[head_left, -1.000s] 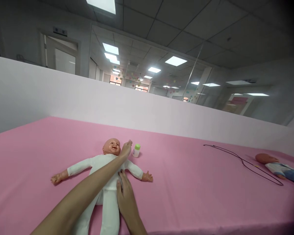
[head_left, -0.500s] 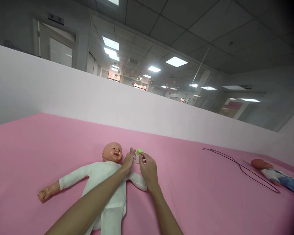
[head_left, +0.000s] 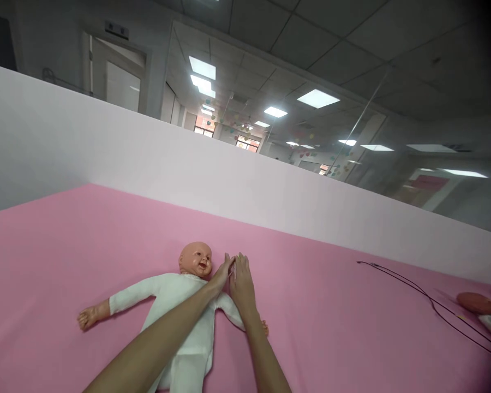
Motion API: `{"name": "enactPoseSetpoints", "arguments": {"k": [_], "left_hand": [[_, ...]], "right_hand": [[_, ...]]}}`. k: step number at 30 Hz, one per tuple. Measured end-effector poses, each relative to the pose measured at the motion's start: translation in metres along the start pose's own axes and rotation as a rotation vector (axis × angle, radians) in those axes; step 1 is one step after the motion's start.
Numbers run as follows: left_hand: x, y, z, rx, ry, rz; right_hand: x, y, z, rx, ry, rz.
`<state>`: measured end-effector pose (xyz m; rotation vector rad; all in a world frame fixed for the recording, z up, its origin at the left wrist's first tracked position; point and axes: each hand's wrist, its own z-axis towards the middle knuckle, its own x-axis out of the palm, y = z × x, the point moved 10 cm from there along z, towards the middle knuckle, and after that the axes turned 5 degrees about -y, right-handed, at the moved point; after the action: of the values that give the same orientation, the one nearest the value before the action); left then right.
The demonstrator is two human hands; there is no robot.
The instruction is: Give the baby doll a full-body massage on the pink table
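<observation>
Beside the doll's head, my left hand and my right hand are brought together, palms facing and fingers mostly straight. A small bottle with a green cap is between them; only a speck of the green cap shows at the fingertips, and its body is hidden. A baby doll in a white suit lies on its back with its arms spread. My left forearm crosses over the doll's body, and my right forearm passes over its outstretched arm.
A pink sheet covers the surface, with a white padded wall behind it. To the right lies a thin dark looped cord. A second doll is partly cut off at the right edge.
My right hand has gone from a pinch at the bottle to straight fingers closed in against my left hand, covering the bottle. The view has turned slightly left.
</observation>
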<state>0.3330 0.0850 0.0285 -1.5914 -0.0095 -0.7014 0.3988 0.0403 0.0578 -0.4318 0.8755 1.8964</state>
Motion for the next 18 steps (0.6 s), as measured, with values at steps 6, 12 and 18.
{"name": "enactPoseSetpoints", "arguments": {"k": [6, 12, 18], "left_hand": [[0.004, -0.019, -0.013, -0.014, 0.024, -0.035], [0.026, -0.054, -0.046, -0.064, 0.107, -0.218], [0.027, -0.074, -0.099, -0.170, 0.208, -0.245]], "right_hand": [[-0.009, 0.003, 0.005, 0.052, 0.016, 0.069], [-0.028, 0.070, -0.006, 0.033, -0.022, 0.270], [-0.042, 0.126, 0.002, 0.033, -0.143, 0.396]]}}
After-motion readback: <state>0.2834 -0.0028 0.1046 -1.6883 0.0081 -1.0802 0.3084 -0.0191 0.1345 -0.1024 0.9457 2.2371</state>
